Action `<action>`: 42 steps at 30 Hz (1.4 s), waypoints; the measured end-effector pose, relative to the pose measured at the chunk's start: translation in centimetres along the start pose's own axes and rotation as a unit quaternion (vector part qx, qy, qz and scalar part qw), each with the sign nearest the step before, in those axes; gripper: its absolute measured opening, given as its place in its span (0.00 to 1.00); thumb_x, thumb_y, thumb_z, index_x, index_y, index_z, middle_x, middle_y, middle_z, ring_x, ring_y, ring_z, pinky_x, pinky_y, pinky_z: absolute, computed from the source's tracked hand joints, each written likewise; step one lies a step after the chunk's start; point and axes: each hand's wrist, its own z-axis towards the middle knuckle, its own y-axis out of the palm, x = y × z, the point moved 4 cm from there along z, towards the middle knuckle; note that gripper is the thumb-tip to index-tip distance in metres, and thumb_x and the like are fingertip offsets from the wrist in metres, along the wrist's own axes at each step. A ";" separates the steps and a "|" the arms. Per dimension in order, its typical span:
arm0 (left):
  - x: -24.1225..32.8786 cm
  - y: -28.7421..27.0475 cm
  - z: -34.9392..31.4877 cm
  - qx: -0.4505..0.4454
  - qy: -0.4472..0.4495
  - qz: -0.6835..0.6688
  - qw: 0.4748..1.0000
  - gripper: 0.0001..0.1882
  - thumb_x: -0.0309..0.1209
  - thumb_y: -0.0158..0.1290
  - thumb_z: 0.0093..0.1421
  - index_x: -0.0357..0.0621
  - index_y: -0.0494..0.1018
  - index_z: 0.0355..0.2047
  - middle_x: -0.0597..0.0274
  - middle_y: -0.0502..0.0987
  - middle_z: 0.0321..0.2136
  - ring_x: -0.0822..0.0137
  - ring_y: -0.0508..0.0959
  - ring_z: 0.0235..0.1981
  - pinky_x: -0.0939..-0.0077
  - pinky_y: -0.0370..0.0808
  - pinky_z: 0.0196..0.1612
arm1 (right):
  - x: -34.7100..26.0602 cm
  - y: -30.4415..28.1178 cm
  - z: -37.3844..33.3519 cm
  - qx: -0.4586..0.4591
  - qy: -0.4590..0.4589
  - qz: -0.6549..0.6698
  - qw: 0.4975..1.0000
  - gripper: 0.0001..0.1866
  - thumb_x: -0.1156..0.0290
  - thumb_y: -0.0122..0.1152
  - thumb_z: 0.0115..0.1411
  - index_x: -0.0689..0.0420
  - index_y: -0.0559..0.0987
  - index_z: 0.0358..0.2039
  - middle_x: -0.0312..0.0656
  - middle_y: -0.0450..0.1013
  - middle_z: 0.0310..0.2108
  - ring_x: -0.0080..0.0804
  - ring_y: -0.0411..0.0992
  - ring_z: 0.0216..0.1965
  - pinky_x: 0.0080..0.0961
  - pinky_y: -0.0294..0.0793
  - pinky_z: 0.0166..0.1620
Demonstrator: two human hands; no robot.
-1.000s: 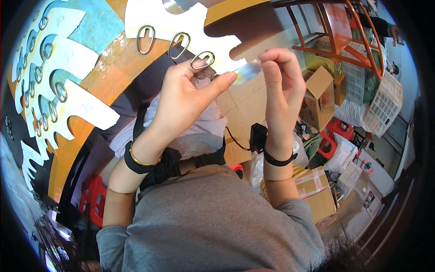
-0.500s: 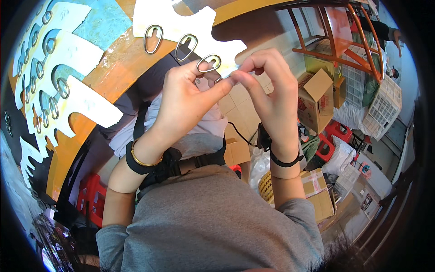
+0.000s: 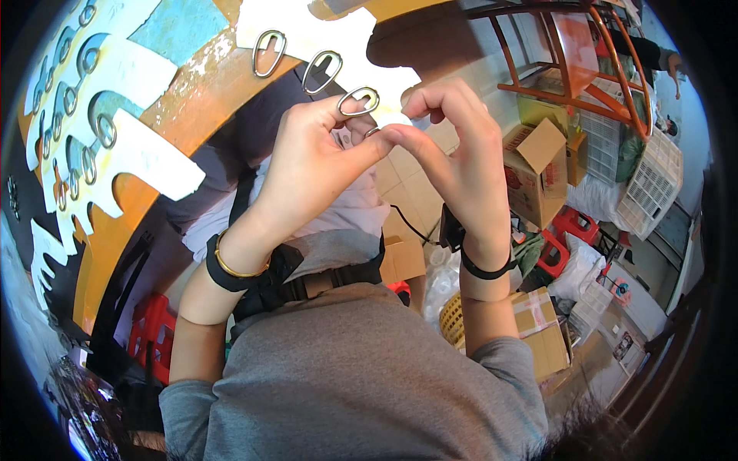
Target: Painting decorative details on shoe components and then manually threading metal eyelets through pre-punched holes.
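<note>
My left hand [image 3: 307,157] is closed on a white, flat cut-out piece [image 3: 346,46] with scalloped edges, held above the lap. Several oval metal rings [image 3: 256,60] sit along its near edge; one lies by my left fingertips, and another is partly hidden behind the thumb. My right hand [image 3: 465,146] bends round the piece's near right corner, its thumb tip against my left thumb and its index finger at the edge. What lies between those fingertips is too small to make out. To the left, similar white pieces [image 3: 154,161] with metal rings lie overlapped on the table.
An orange-brown table [image 3: 207,92] with a worn blue patch [image 3: 181,34] curves along the left. At the right are an orange metal-framed stool [image 3: 573,54], an open cardboard box [image 3: 534,173], white plastic crates [image 3: 649,184] and red stools [image 3: 553,250]. Another person's arm [image 3: 675,69] shows at far right.
The held piece and its rings have shifted slightly right. My right index fingertip has lifted a little from the thumb, while both thumbs stay together.
</note>
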 end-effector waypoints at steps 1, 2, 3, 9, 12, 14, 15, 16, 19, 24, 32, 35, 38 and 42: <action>-0.2 -0.1 -0.1 0.002 0.002 0.003 1.000 0.07 0.26 0.58 0.50 0.37 0.72 0.23 0.72 0.71 0.18 0.86 0.65 0.23 0.87 0.63 0.24 | 0.0 0.1 -0.1 0.002 -0.008 -0.004 1.000 0.07 0.77 0.62 0.48 0.60 0.72 0.24 0.37 0.68 0.24 0.27 0.65 0.27 0.20 0.63 0.34; -0.3 -0.1 -0.1 -0.002 0.010 0.014 1.000 0.07 0.27 0.58 0.50 0.37 0.72 0.23 0.72 0.72 0.19 0.86 0.65 0.23 0.87 0.63 0.25 | 0.1 0.2 -0.2 0.004 -0.011 -0.002 1.000 0.07 0.77 0.62 0.48 0.60 0.72 0.24 0.37 0.68 0.24 0.27 0.65 0.27 0.20 0.63 0.34; -0.3 -0.2 -0.3 -0.005 0.019 0.025 0.999 0.07 0.27 0.58 0.51 0.37 0.72 0.23 0.72 0.72 0.19 0.86 0.65 0.24 0.88 0.62 0.25 | 0.1 0.5 -0.4 -0.004 -0.030 -0.001 1.000 0.08 0.75 0.63 0.47 0.58 0.71 0.25 0.35 0.68 0.24 0.28 0.66 0.28 0.22 0.61 0.36; -0.4 0.9 -0.9 -0.063 -0.051 -0.052 0.995 0.06 0.26 0.57 0.53 0.39 0.74 0.31 0.75 0.71 0.23 0.85 0.66 0.26 0.89 0.63 0.30 | 1.1 0.6 -1.2 0.050 -0.063 0.027 0.996 0.08 0.73 0.64 0.47 0.58 0.72 0.23 0.34 0.68 0.22 0.27 0.67 0.24 0.23 0.60 0.35; -0.7 1.0 -1.1 -0.051 -0.039 -0.093 0.994 0.07 0.26 0.58 0.53 0.40 0.74 0.33 0.75 0.72 0.24 0.85 0.67 0.26 0.90 0.63 0.30 | 1.3 0.7 -1.0 0.064 -0.012 0.109 0.992 0.08 0.74 0.64 0.47 0.60 0.73 0.22 0.34 0.68 0.21 0.23 0.66 0.21 0.21 0.61 0.31; -0.4 1.0 -1.3 -0.046 -0.030 -0.089 0.994 0.08 0.26 0.57 0.53 0.40 0.74 0.34 0.74 0.72 0.24 0.85 0.67 0.26 0.90 0.64 0.31 | 1.5 0.8 -0.8 0.063 0.011 0.146 0.987 0.08 0.74 0.64 0.47 0.61 0.73 0.21 0.35 0.68 0.20 0.21 0.65 0.21 0.19 0.61 0.28; -0.3 1.0 -1.4 -0.044 -0.026 -0.088 0.995 0.08 0.26 0.57 0.53 0.40 0.74 0.34 0.74 0.72 0.24 0.85 0.68 0.26 0.90 0.65 0.31 | 1.5 0.8 -0.7 0.060 0.008 0.155 0.986 0.08 0.74 0.65 0.47 0.61 0.73 0.21 0.34 0.68 0.20 0.20 0.63 0.20 0.19 0.60 0.25; -0.2 0.9 -1.4 -0.044 -0.025 -0.088 0.995 0.08 0.26 0.57 0.53 0.40 0.74 0.34 0.74 0.72 0.24 0.85 0.68 0.26 0.90 0.65 0.31 | 1.5 0.8 -0.6 0.058 0.005 0.164 0.985 0.08 0.74 0.65 0.47 0.62 0.73 0.21 0.34 0.67 0.20 0.20 0.62 0.20 0.18 0.59 0.23; 0.1 0.6 -1.6 -0.028 -0.034 -0.094 0.995 0.09 0.25 0.57 0.53 0.40 0.73 0.35 0.72 0.73 0.25 0.84 0.70 0.27 0.89 0.67 0.34 | 1.4 0.9 -0.5 0.053 0.011 0.173 0.983 0.08 0.74 0.65 0.47 0.61 0.73 0.22 0.33 0.67 0.20 0.19 0.60 0.19 0.17 0.59 0.23; 0.2 0.4 -1.3 -0.030 -0.047 -0.148 0.987 0.09 0.26 0.57 0.53 0.37 0.73 0.34 0.74 0.71 0.25 0.85 0.67 0.27 0.90 0.65 0.32 | 1.2 1.3 -0.1 0.029 0.040 0.203 0.978 0.08 0.74 0.64 0.49 0.61 0.73 0.24 0.33 0.66 0.20 0.16 0.60 0.21 0.15 0.58 0.24; 0.2 0.3 -0.9 -0.041 -0.076 -0.225 0.970 0.10 0.26 0.56 0.54 0.37 0.72 0.36 0.65 0.77 0.33 0.80 0.74 0.33 0.87 0.69 0.39 | 1.6 -1.0 -1.7 0.207 0.081 0.201 0.954 0.04 0.76 0.58 0.54 0.62 0.74 0.26 0.35 0.69 0.24 0.18 0.64 0.26 0.14 0.63 0.30; -0.3 0.2 -0.8 -0.030 -0.083 -0.229 0.969 0.09 0.25 0.56 0.54 0.36 0.72 0.36 0.64 0.77 0.32 0.80 0.74 0.32 0.87 0.69 0.38 | 0.7 0.1 -2.7 0.158 0.045 0.138 0.977 0.02 0.77 0.61 0.51 0.60 0.76 0.25 0.35 0.70 0.24 0.21 0.65 0.25 0.17 0.63 0.31; -0.4 0.2 -0.7 -0.024 -0.085 -0.220 0.971 0.10 0.25 0.57 0.54 0.36 0.72 0.36 0.65 0.77 0.32 0.81 0.74 0.32 0.88 0.69 0.37 | 0.9 0.7 -2.7 0.147 0.041 0.095 0.984 0.04 0.78 0.63 0.48 0.60 0.76 0.25 0.35 0.71 0.24 0.23 0.67 0.25 0.18 0.63 0.34; 0.8 0.3 -0.5 -0.010 -0.080 -0.217 0.973 0.09 0.26 0.57 0.54 0.37 0.72 0.35 0.66 0.77 0.31 0.83 0.73 0.31 0.90 0.68 0.35 | 1.5 1.0 -2.0 0.125 0.062 0.183 0.973 0.04 0.78 0.63 0.48 0.60 0.76 0.25 0.35 0.70 0.24 0.22 0.66 0.25 0.18 0.63 0.33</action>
